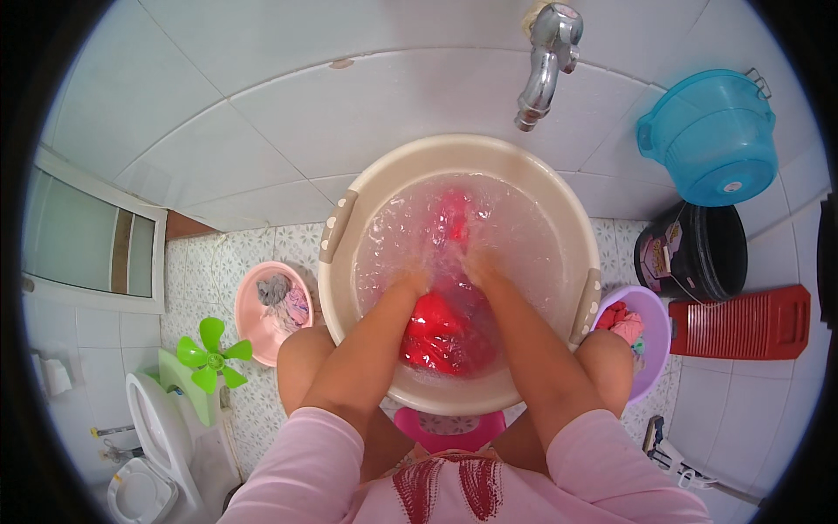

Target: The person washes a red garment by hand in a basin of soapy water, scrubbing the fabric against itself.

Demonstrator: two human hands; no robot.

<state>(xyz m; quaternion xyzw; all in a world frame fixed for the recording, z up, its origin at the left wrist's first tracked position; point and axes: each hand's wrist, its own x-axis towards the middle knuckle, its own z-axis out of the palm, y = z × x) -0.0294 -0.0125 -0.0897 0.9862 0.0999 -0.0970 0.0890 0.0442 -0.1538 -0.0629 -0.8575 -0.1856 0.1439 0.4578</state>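
Observation:
A large beige plastic basin (458, 145) holds cloudy water before me. Both hands are dipped in it, blurred by ripples and foam. My left hand (414, 278) is left of the middle, beside a wet red cloth (435, 321) that bulges above the surface. At about the same height, my right hand (481, 265) lies to its right, with water splashing around the wrist. More of the red cloth shows under the water beyond the hands. My fingers are hidden, so their grip on the cloth does not show.
A chrome tap (540, 85) juts from the tiled wall. Pink (252, 327) and purple (655, 367) tubs with clothes flank the basin. At right are a blue tub (713, 137), a black bucket (727, 252) and a red washboard (740, 324). Left stands a green-bladed fan (215, 361) near a toilet (157, 419).

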